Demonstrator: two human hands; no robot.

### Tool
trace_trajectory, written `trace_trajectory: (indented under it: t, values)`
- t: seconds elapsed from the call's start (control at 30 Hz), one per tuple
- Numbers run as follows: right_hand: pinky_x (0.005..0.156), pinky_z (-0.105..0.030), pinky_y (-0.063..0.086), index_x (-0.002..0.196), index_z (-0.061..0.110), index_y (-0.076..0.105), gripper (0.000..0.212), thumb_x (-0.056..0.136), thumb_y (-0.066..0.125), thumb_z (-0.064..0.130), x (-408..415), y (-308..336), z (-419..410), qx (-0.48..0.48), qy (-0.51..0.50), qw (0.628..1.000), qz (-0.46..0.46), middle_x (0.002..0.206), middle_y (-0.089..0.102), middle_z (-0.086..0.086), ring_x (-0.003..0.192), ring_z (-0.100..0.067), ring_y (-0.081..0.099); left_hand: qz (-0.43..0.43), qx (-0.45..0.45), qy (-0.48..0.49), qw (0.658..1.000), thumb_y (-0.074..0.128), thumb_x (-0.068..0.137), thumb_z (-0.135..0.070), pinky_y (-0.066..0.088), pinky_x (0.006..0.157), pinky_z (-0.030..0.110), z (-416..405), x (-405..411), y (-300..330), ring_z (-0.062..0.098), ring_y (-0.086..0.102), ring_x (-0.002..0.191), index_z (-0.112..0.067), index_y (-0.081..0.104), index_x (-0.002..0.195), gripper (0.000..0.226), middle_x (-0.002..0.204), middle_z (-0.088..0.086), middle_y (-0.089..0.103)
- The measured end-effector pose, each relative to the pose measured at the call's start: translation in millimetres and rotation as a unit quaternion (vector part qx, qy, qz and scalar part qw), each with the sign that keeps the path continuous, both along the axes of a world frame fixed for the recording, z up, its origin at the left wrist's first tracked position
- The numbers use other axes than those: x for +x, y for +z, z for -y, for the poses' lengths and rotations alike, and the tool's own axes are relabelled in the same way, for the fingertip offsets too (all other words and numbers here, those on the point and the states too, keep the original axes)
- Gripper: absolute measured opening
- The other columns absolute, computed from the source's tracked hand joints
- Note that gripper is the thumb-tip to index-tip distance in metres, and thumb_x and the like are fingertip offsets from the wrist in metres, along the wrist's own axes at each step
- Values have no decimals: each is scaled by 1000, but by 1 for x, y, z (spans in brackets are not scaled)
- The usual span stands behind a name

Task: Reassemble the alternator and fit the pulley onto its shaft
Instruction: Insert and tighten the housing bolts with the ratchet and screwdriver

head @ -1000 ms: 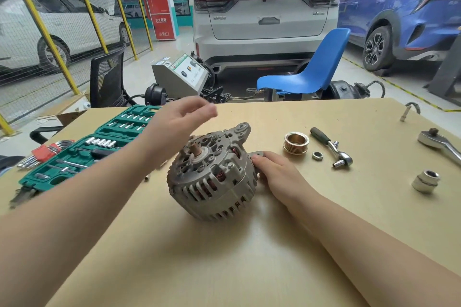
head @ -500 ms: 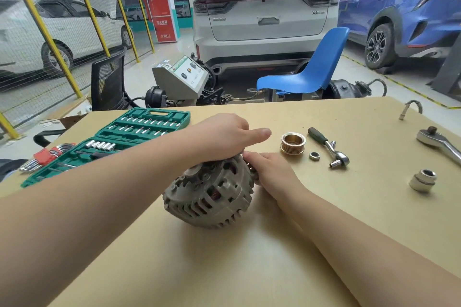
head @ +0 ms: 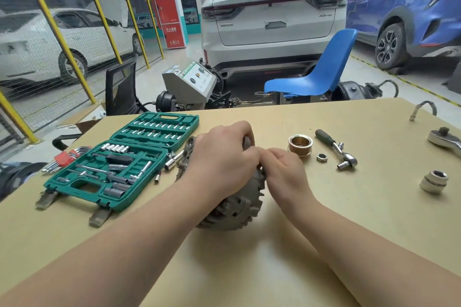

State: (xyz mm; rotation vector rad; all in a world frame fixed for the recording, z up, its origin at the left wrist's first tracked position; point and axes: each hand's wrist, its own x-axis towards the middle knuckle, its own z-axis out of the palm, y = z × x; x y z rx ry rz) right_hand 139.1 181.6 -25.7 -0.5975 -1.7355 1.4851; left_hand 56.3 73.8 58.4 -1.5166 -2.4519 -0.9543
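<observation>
Nearest the camera, two bare forearms reach in from 7 and 5 o'clock over the tan table [head: 349,207]. They meet at the alternator [head: 239,204], which lies near the middle of the table, its ribbed grey housing showing below and between the hands.

The left hand [head: 222,154] lies over the top of the alternator with its fingers curled down over the far upper edge of the housing, gripping it. The right hand [head: 282,169] sits against the alternator's 3 o'clock side, its fingers bent in toward the left hand's fingertips; they press on or pinch at the housing edge, but what exactly they hold is hidden.

At 9 o'clock from the alternator lies an open green socket set [head: 119,164], with loose sockets just beside its right edge and red-held hex keys [head: 64,157] further to 9 o'clock.

At 2 o'clock from the alternator, apart from it, stands the brass-coloured pulley [head: 300,145]. Just to its right lies a small nut [head: 321,157], then a ratchet [head: 336,149] with a green grip. A large socket [head: 433,181] stands at 3 o'clock, and a bigger ratchet head [head: 444,139] lies at the table's right edge.

Beyond the table stand a blue chair [head: 319,75], a grey machine [head: 192,85] and parked cars.
</observation>
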Motion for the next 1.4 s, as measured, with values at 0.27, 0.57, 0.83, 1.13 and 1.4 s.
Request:
trace_trajectory:
  t: [0.27,0.57,0.83,1.13,1.4]
  values:
    - [52,-39,29,56,8,37,53,91,61,41,9,21,0,192,-120,974,-24,50,30,4,54,-16,31,174,208,-99,957,57,74,-16,55,75,32,14,-1,-16,10,70,85,-19,60,71,5,84,-9,79]
    - [59,-35,27,55,11,35,55,96,60,37,16,35,-5,374,-215,902,-16,48,33,-4,54,-27,34,250,308,-157,904,56,76,2,55,92,27,-1,-12,-43,14,74,107,-18,60,71,21,93,1,80]
    - [84,-48,51,80,16,61,48,98,46,59,15,5,-41,26,-182,981,-54,79,66,3,85,-24,63,413,296,-74,858,60,73,-8,53,54,23,-27,-43,-39,6,70,74,-20,61,71,12,96,6,81]
    - [101,-43,49,105,24,71,38,103,50,56,1,-24,-56,-132,-62,988,40,111,74,4,109,-19,67,509,301,-98,800,52,77,10,64,69,39,-21,-65,-31,26,77,88,-11,61,69,24,94,21,78]
    - [92,-38,55,106,19,71,34,108,51,46,-10,-22,-29,-162,13,987,6,101,76,6,90,-8,70,499,308,-148,797,49,71,11,65,82,39,-13,-63,-35,32,78,105,-12,62,68,26,88,19,77]
